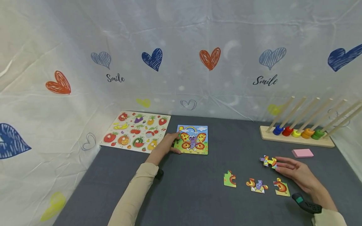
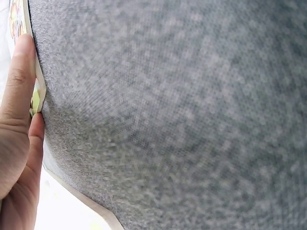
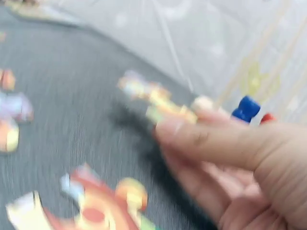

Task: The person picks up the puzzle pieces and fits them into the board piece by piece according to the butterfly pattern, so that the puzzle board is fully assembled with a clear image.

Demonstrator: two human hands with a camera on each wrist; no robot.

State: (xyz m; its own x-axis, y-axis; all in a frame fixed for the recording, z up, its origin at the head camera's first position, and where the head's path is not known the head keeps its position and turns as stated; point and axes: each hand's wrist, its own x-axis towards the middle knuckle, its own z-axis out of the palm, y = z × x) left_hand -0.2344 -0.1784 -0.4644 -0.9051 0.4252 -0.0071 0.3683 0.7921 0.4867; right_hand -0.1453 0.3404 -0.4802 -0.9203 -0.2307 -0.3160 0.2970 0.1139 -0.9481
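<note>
At the left edge of a square butterfly picture board, my left hand rests with its thumb and fingers spread along the side. In the left wrist view, the thumb and a fingertip touch the rim of the board. My right hand pinches a yellow and purple jigsaw piece between thumb and fingers, raised over the table. Below it lie a wing piece, a purple body piece and a green-cornered piece. The right wrist view is blurred.
A fruit picture board lies behind my left hand. Toward the back right stands a wooden peg rack with coloured rings and tall rods. In front of the rack is a pink block. A printed curtain borders the dark table.
</note>
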